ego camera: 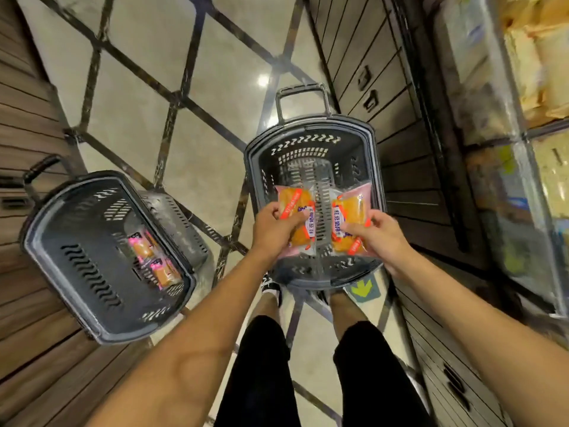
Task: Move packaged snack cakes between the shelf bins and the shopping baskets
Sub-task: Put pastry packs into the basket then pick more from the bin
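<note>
Two dark grey shopping baskets stand on the floor. Over the right basket (311, 131), straight ahead of me, my left hand (274, 228) pinches a pink-and-orange snack cake pack (294, 198) by its near edge. My right hand (380, 232) pinches a second matching pack (351, 208) beside it. Both packs hang inside the basket's opening, on either side of its folded handle. The left basket (61, 260) holds two more snack cake packs (154, 257) at its bottom. Shelf bins (523, 72) with pale packaged goods rise at the right.
Wooden cabinet fronts with drawer pulls (369, 100) run along the right below the shelves. Wood panelling (21, 97) lines the left. The tiled floor (138, 87) stretches ahead. My legs and shoes show below the right basket, near a green floor arrow (363, 288).
</note>
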